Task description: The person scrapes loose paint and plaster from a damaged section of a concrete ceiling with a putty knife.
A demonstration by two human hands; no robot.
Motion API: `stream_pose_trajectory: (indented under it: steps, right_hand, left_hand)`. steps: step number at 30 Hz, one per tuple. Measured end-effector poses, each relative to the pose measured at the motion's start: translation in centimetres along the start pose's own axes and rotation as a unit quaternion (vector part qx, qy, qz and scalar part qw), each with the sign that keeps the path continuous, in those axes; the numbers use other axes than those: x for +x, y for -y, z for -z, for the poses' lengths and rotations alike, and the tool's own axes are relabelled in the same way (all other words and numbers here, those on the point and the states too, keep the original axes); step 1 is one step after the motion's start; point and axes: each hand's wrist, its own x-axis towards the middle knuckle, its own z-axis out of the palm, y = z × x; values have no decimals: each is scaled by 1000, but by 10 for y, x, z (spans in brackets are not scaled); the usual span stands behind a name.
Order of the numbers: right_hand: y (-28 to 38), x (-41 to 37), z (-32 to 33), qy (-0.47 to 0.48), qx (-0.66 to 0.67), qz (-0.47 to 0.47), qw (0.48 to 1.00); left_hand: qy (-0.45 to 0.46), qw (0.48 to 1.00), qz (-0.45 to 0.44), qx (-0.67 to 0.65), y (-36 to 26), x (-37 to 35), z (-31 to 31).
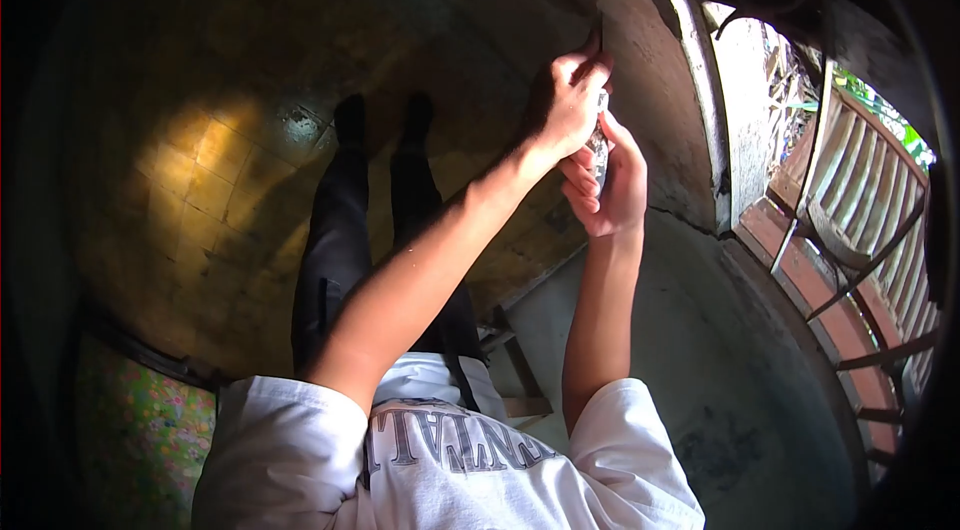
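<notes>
My left hand [572, 112] is closed, its fingers bent together around the upper part of a slim whitish-and-dark mottled object [601, 152]. My right hand [618, 182] holds the lower part of that object, palm turned up, thumb along one side and fingers curled at the other. The object's kind does not show clearly. A thin dark tip [597, 36] shows just beyond the left fingertips, close to the wall. Both hands meet in front of the worn wall edge [650, 60], the left one farther out.
A window opening with bars [822, 130] lies at the right, a slatted wooden bench [870, 180] outside it. Sunlit yellow floor tiles [205, 165] are at the left. A flowered cloth [145, 430] lies at lower left, and a wooden frame [520, 370] stands beside the legs.
</notes>
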Motion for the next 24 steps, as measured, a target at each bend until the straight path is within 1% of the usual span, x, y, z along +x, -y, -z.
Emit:
stream_pose_trajectory:
  steps: [1, 2, 3, 4, 6, 7, 9, 10, 11, 14, 15, 18, 21, 22, 24]
  right_hand:
    - [-2, 0, -1, -33, 21, 7, 999]
    - [0, 3, -2, -39, 4, 12, 999]
    - [1, 2, -2, -48, -12, 17, 999]
    - [2, 1, -2, -58, -28, 22, 998]
    - [4, 7, 0, -43, -22, 13, 999]
    - [3, 10, -1, -68, -53, 21, 996]
    - [-3, 14, -9, -114, -109, 44, 987]
    - [-8, 15, -12, -129, -113, 67, 983]
    - [-12, 17, -11, -122, -114, 74, 983]
    - [-8, 15, -7, -104, -102, 83, 986]
    - [-6, 14, -6, -100, -95, 83, 987]
    - [-1, 16, -6, -88, -123, 64, 986]
    - [1, 14, -6, -103, -119, 67, 985]
    - [3, 12, -6, -112, -115, 67, 985]
    - [9, 8, 2, -74, -82, 50, 993]
  left_hand:
    - [9, 1000, -10, 7, 3, 1, 1]
    - [19, 999, -25, 14, 5, 4, 1]
    - [-14, 1000, 2, -25, 5, 2, -5]
    - [-28, 999, 7, -29, 4, -1, -8]
    - [-53, 998, 8, -37, 0, -2, -11]
    - [-104, 992, 2, -65, 2, -2, -18]
    - [-44, 998, 0, -36, -2, 0, -8]
    - [-13, 1000, 0, -20, -5, 1, -1]
    - [2, 999, -25, 21, -8, 3, 1]
    - [-11, 998, -42, 47, -1, 4, -1]
    - [-17, 999, -32, 39, -6, 2, -5]
    - [-2, 997, -38, 61, -2, 6, 2]
    - [-37, 996, -42, 63, 1, 6, -4]
    - [-40, 997, -28, 61, 1, 3, -7]
    - [-44, 997, -5, 60, -3, 1, -14]
